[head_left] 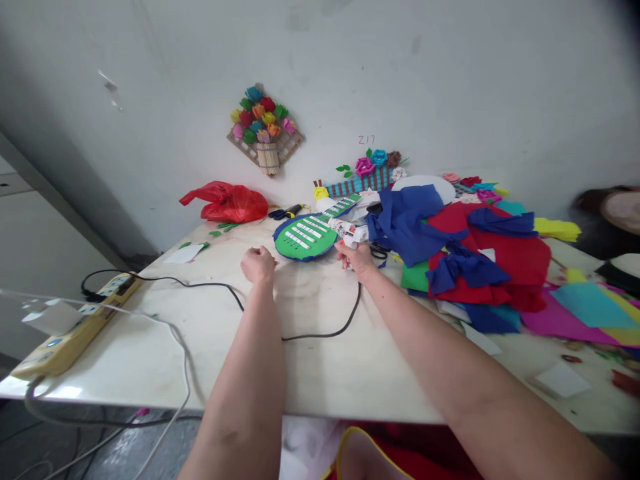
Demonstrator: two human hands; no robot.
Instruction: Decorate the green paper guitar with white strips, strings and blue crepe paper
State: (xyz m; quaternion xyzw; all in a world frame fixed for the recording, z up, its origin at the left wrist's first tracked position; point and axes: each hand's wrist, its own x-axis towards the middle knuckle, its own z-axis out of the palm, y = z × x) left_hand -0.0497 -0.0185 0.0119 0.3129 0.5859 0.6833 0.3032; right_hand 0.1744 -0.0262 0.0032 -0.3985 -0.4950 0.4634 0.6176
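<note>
Gray wall (pixel 425 80) is rising behind a pale table (pixel 320 380). At 12 o'clock, a green guitar-shaped piece (pixel 313 235) is lying. Well apart, the left hand (pixel 259 264) is making a loose fist at its 8 o'clock; the right hand (pixel 357 260) is clasping a glue gun (pixel 353 232) at its 3 o'clock.

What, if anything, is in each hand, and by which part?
The right hand grips a glue gun by its handle. The left hand is curled; whether it holds anything small cannot be told.
</note>
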